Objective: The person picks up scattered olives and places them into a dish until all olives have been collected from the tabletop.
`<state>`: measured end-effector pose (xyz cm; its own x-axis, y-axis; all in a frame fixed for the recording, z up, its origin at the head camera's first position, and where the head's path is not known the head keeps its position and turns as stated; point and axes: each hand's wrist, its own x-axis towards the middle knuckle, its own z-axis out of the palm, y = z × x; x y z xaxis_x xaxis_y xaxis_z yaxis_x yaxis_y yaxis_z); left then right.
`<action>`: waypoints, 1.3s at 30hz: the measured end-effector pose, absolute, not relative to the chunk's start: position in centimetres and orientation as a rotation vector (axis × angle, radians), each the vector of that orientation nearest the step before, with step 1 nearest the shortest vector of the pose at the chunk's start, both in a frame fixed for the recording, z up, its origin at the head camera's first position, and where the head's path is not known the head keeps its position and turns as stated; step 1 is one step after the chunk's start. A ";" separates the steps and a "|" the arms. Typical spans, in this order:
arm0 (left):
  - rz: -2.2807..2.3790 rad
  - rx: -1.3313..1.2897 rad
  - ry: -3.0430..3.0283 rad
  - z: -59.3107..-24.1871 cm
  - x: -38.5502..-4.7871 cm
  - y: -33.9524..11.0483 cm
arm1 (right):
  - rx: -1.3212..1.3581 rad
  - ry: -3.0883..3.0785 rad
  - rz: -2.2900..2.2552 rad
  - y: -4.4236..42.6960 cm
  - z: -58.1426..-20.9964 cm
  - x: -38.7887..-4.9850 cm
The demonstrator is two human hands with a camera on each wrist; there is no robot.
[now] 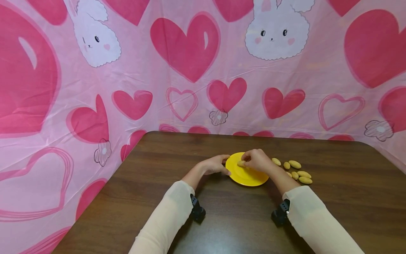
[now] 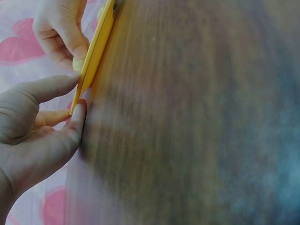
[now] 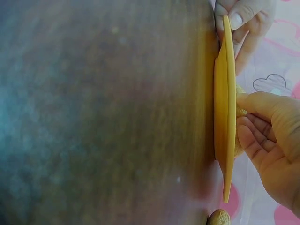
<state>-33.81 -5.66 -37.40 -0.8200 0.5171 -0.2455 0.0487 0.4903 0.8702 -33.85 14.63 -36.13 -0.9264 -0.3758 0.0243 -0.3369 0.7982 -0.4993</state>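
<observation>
A yellow plate (image 1: 248,180) lies on the wooden table. My left hand (image 1: 215,165) holds its left rim, thumb at the near side and fingers farther back; the left wrist view shows these fingertips (image 2: 78,110) against the edge. Over the plate, my right hand (image 1: 257,160) pinches an unshelled peanut (image 1: 241,163) between thumb and fingers, low near the plate's surface. Whether that peanut touches the plate, I cannot tell. The right wrist view has the plate (image 3: 225,117) edge-on, its rim partly covering the pinched peanut (image 3: 240,112).
Several peanuts (image 1: 304,174) lie loose on the table to the right of the plate, near my right forearm. Brown wooden tabletop (image 1: 177,148) surrounds the plate. A pink cloth with hearts and rabbits (image 1: 190,106) hangs behind and to the left of the table.
</observation>
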 end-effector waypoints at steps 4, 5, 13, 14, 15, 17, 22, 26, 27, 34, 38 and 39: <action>1.299 0.469 2.253 -37.4 -33.8 -5.7 | -0.565 2.906 -0.785 14.6 -36.2 -33.8; 1.298 0.469 2.253 -37.5 -33.9 -5.7 | -0.565 2.904 -0.783 14.6 -36.2 -33.8; 1.291 0.464 2.259 -37.4 -33.8 -5.7 | -0.554 2.907 -0.766 14.6 -36.2 -33.9; 1.290 0.464 2.259 -37.5 -33.9 -5.7 | -0.555 2.908 -0.767 14.6 -36.2 -33.9; 1.291 0.464 2.259 -37.5 -33.9 -5.7 | -0.557 2.907 -0.767 14.6 -36.2 -33.9; 1.293 0.464 2.258 -37.6 -34.0 -5.7 | -0.564 2.905 -0.770 14.7 -36.2 -33.8; 1.290 0.466 2.259 -37.6 -33.9 -5.7 | -0.575 2.899 -0.781 14.7 -36.1 -33.7; 1.292 0.465 2.258 -37.6 -33.9 -5.7 | -0.567 2.900 -0.783 14.6 -36.1 -33.6; 1.291 0.464 2.258 -37.6 -33.9 -5.7 | -0.574 2.901 -0.779 14.6 -36.1 -33.6; 1.281 0.474 2.260 -37.5 -33.9 -5.6 | -0.557 2.909 -0.794 14.8 -35.8 -33.6; 1.272 0.470 2.260 -37.4 -33.8 -5.6 | -0.608 2.938 -0.799 15.2 -35.9 -33.8; 1.270 0.467 2.262 -37.4 -33.9 -5.6 | -0.632 2.951 -0.798 15.3 -35.9 -33.8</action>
